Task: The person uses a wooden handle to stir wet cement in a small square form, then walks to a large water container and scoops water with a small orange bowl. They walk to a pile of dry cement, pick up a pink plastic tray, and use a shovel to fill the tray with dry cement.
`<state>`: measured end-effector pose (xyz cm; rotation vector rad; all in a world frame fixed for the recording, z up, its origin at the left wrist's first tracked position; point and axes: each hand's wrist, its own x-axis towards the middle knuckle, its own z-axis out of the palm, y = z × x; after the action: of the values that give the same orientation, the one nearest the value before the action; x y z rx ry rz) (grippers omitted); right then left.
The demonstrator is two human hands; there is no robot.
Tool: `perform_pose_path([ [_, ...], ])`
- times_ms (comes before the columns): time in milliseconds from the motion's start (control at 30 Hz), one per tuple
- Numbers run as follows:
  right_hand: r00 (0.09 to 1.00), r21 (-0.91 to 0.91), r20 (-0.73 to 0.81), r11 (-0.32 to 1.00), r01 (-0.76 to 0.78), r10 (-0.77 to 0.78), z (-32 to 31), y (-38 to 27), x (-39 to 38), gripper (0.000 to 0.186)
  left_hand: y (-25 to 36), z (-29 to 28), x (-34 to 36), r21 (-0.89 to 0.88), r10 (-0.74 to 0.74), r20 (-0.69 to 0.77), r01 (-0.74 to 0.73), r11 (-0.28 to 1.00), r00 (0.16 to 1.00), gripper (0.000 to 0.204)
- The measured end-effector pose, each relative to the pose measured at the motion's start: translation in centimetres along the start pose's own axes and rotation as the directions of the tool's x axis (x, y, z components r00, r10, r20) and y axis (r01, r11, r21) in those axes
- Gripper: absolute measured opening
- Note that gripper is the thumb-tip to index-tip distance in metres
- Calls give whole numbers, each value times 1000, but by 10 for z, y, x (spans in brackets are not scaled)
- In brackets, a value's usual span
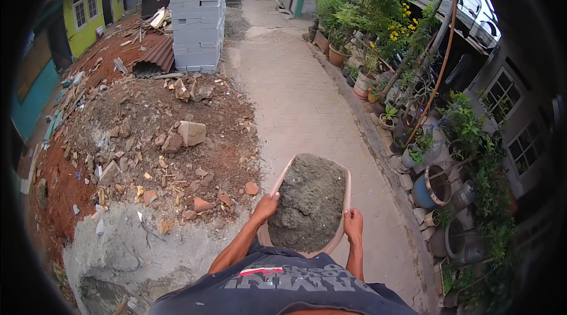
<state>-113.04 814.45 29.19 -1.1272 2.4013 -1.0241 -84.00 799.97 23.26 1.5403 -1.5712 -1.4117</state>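
Note:
In front of my body is a pale pinkish tub (347,188), heaped with damp-looking grey sand or mortar mix (310,200). My left hand (267,206) is closed around its left rim. On the opposite side my right hand (353,224) grips the right rim, a little nearer to me. The tub's near edge is partly hidden by my dark shirt (283,279). Whether the tub's underside rests on anything cannot be seen.
A paved lane (295,90) runs ahead. On the left lie rubble (192,133), a grey sand pile (124,256), a rusty corrugated sheet (156,55) and a tall stack of grey blocks (198,19). Potted plants (363,84) and a blue drum (425,191) line the right edge.

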Motion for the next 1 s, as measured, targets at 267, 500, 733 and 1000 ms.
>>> perform_pose_path([
  [267, 982, 129, -169, 989, -67, 88, 18, 16, 164, 24, 94, 51, 209, 83, 152, 231, -176, 981, 961, 65],
  [500, 942, 122, -102, 944, -308, 321, 56, 87, 316, 26, 132, 130, 362, 129, 47, 428, -112, 985, 903, 64],
  [733, 980, -158, -69, 968, -196, 187, 87, 69, 551, 32, 161, 202, 537, 129, 91, 331, -140, 982, 939, 66],
  [1000, 984, -6, 176, 999, -35, 36, 149, 50, 782, 28, 221, 202, 691, -55, -99, 46, 101, 993, 994, 61],
])
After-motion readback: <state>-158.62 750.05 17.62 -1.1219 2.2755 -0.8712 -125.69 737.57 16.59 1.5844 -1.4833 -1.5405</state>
